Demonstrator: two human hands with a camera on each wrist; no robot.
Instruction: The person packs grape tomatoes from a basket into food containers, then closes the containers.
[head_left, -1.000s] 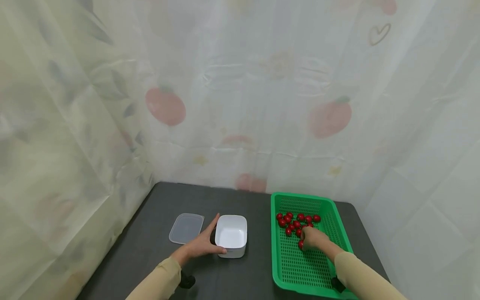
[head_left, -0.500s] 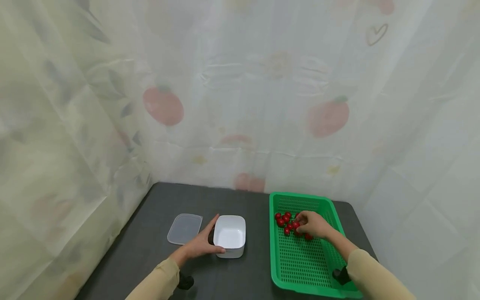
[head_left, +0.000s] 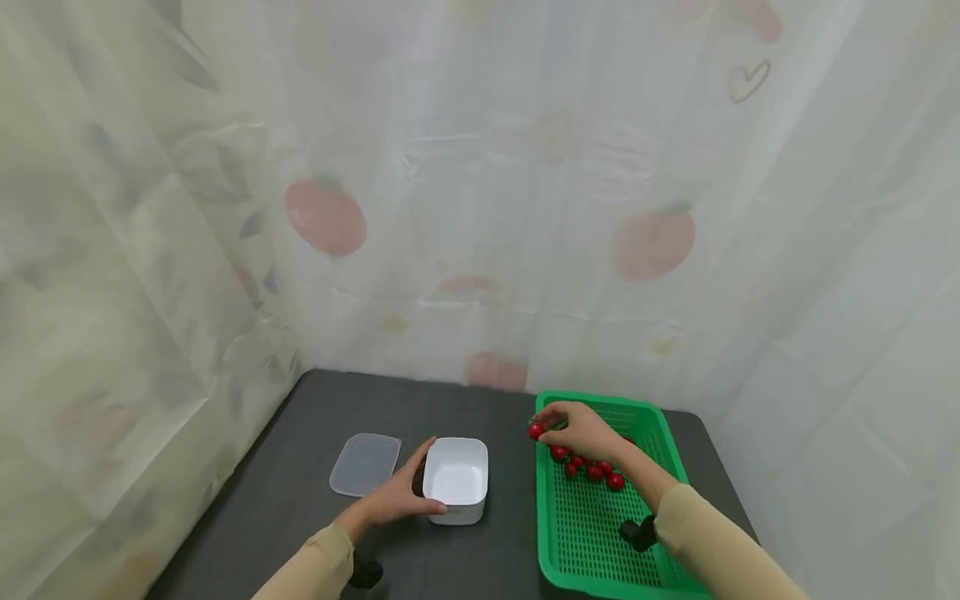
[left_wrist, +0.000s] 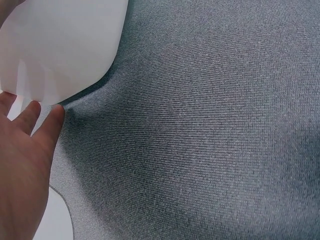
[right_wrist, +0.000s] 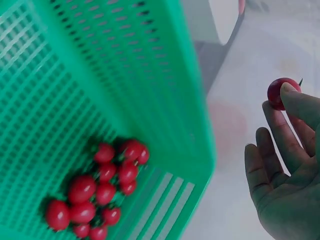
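In the head view, my right hand (head_left: 583, 432) pinches a red cherry tomato (head_left: 536, 430) above the left rim of a green basket (head_left: 545, 525). The right wrist view has this tomato, a small green stem on it, between thumb and forefinger, the other fingers loosely bent. Several more cherry tomatoes (right_wrist: 95, 195) lie inside the basket. My left hand (head_left: 397, 495) holds a square white container (head_left: 459, 515) by its left side, thumb at the front and forefinger at the back corner. Its fingertips (left_wrist: 56, 114) meet the container's wall in the left wrist view; the container's inside shows only bare white.
A translucent lid (head_left: 365, 465) lies flat on the dark grey table (head_left: 420, 408), left of the container. A strip of table separates container and basket. Printed curtains (head_left: 480, 208) hang behind the table and along both sides.
My right hand has risen from among the tomatoes and moved left to the basket's rim, a tomato now in its fingers. The left hand stays at the container.
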